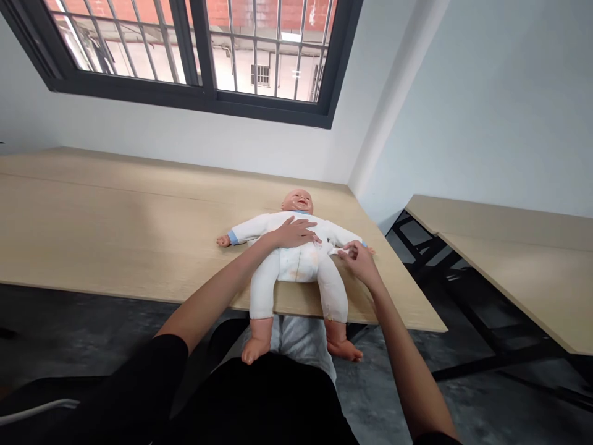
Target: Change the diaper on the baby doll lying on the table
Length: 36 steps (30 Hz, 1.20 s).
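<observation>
A baby doll lies on its back on the table, in a white top with blue cuffs, its feet hanging past the near edge. Around its hips is a white diaper with faint coloured prints. My left hand rests flat on the doll's belly at the diaper's upper edge, fingers stretched out. On the doll's other side, my right hand pinches a white diaper tab, which stretches out from the hip. The far fingers of the right hand are partly hidden.
The pale wooden table runs far to the left and ends just right of the doll. A second table with black folding legs stands to the right, across a gap. Behind are a white wall and a barred window.
</observation>
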Each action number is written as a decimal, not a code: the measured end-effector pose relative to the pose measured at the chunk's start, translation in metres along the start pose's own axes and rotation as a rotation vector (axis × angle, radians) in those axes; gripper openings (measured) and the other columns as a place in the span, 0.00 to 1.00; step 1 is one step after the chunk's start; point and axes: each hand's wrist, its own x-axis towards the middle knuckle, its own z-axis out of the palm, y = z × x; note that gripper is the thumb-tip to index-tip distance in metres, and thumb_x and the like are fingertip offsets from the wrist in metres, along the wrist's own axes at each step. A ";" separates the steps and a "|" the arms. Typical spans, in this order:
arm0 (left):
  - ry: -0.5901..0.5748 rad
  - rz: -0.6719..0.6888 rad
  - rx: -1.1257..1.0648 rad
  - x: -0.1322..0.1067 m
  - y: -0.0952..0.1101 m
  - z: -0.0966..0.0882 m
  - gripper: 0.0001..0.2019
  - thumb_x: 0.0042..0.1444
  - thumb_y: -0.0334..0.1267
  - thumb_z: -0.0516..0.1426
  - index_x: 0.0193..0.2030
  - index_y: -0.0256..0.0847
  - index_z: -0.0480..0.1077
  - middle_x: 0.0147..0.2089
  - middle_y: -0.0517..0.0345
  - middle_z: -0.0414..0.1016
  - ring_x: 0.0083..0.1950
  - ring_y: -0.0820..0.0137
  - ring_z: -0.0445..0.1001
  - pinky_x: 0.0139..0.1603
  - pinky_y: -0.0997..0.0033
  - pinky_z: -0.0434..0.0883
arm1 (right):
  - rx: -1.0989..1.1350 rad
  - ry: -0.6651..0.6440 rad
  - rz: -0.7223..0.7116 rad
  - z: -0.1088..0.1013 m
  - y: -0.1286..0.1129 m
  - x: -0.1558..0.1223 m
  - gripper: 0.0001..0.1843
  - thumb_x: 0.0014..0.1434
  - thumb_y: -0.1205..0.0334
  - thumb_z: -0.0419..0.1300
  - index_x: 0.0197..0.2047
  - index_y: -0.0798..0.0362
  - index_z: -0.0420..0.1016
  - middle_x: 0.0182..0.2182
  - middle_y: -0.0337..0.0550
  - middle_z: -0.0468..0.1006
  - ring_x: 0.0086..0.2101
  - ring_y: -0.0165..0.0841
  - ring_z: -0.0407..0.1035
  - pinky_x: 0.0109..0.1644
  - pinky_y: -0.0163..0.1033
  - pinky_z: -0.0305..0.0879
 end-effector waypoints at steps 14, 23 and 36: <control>-0.003 -0.052 0.104 0.006 0.003 0.004 0.22 0.66 0.36 0.46 0.65 0.50 0.66 0.74 0.55 0.54 0.76 0.57 0.46 0.73 0.36 0.35 | -0.092 0.060 -0.094 0.043 -0.107 0.002 0.12 0.52 0.63 0.60 0.39 0.50 0.61 0.29 0.38 0.77 0.33 0.38 0.74 0.38 0.38 0.62; 0.291 -0.049 -0.200 0.005 -0.001 0.017 0.14 0.59 0.32 0.54 0.48 0.45 0.76 0.63 0.56 0.73 0.68 0.60 0.63 0.74 0.46 0.44 | -0.234 -0.002 -0.210 0.062 -0.097 -0.016 0.08 0.62 0.64 0.54 0.45 0.53 0.62 0.39 0.49 0.80 0.39 0.43 0.76 0.40 0.41 0.65; 0.629 -0.449 -0.229 -0.110 -0.023 0.020 0.12 0.62 0.40 0.50 0.41 0.36 0.72 0.43 0.47 0.78 0.44 0.62 0.74 0.48 0.64 0.70 | -0.378 -0.014 -0.237 0.063 -0.098 -0.035 0.17 0.69 0.51 0.56 0.52 0.55 0.70 0.45 0.51 0.80 0.44 0.45 0.75 0.43 0.42 0.67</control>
